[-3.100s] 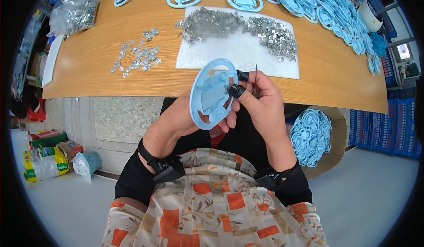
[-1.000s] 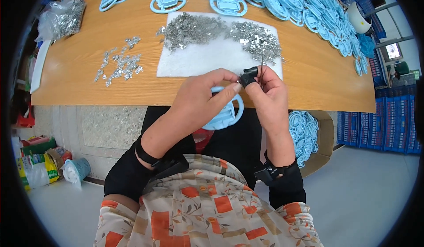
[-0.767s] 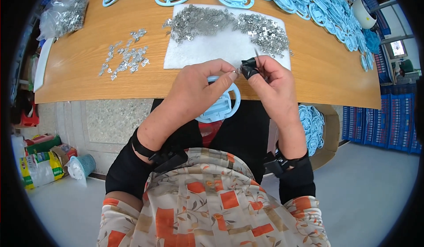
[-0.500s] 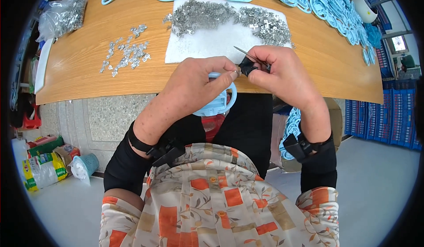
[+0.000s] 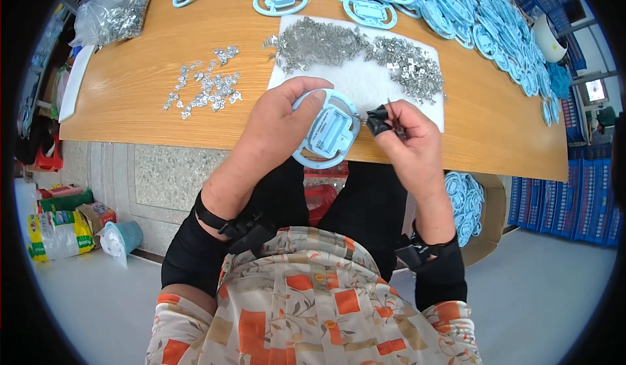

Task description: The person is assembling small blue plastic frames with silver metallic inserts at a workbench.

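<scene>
My left hand [image 5: 277,118] grips a light-blue plastic steering-wheel-shaped part [image 5: 336,131] by its left rim, thumb on top. The part is tilted over the table's front edge, its raised middle facing up. At its right side my right hand [image 5: 417,144] is closed around a slim pointed metal tool [image 5: 400,129], mostly hidden by the fingers. Black coverings [image 5: 377,121] wrap the fingertips there. Between those fingertips and the part's rim a tiny metal bit shows, too small to make out. Beyond both hands, small metal pieces [image 5: 319,44] are heaped on a white sheet [image 5: 355,78].
More metal pieces [image 5: 212,88] lie scattered on the wooden table [image 5: 150,120], near a clear bag [image 5: 107,19] of them. Many blue wheel parts [image 5: 450,13] pile up at the back right. A cardboard box [image 5: 492,215] of blue parts stands below the right edge.
The blue part has come up from below my left hand and turned its face upward. My right hand has drawn back toward me, and the metal tool's tip points less to the left.
</scene>
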Tool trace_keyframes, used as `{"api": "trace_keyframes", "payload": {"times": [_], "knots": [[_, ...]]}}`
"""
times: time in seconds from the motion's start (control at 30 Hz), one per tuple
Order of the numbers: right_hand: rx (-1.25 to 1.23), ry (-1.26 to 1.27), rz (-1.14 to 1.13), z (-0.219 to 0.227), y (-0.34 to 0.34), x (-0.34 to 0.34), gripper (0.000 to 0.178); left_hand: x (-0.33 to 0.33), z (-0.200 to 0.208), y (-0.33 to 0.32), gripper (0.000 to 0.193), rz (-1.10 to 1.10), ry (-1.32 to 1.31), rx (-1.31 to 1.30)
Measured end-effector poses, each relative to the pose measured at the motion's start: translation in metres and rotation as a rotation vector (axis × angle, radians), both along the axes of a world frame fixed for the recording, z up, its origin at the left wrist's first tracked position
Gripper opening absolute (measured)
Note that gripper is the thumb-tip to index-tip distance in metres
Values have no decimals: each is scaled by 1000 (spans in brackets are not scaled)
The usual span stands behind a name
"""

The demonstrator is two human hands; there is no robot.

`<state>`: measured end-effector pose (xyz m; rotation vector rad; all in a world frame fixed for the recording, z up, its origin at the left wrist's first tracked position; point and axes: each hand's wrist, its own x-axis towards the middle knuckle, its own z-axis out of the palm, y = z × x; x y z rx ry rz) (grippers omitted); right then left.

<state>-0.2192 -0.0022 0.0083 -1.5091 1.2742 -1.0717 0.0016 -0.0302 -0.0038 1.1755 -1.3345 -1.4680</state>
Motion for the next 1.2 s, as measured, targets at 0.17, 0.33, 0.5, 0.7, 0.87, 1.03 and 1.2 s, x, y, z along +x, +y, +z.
{"api": "trace_keyframes", "payload": {"times": [0.17, 0.33, 0.5, 0.7, 0.87, 1.03, 1.2], "knots": [[-230, 183, -24, -15, -11, 20, 22, 0, -18, -3, 23, 74, -82, -30], [-248, 245, -38, -22, -16, 24, 21, 1, -17, -7, 23, 71, -120, 2], [-274, 355, -35, -16, -16, 29, 19, 2, -22, -9, 23, 64, -115, -10], [-169, 595, 45, 6, -19, 33, 17, -3, -2, -2, 32, 64, -329, -49], [-6, 621, 130, 17, -23, 30, 19, -8, -2, 2, 34, 120, -418, -97], [-341, 569, 99, 9, -15, 10, 24, -3, -6, -3, 28, 101, -335, -58], [-302, 684, 135, 12, -2, 14, 29, -2, -17, -3, 25, 117, -320, -121]]}}
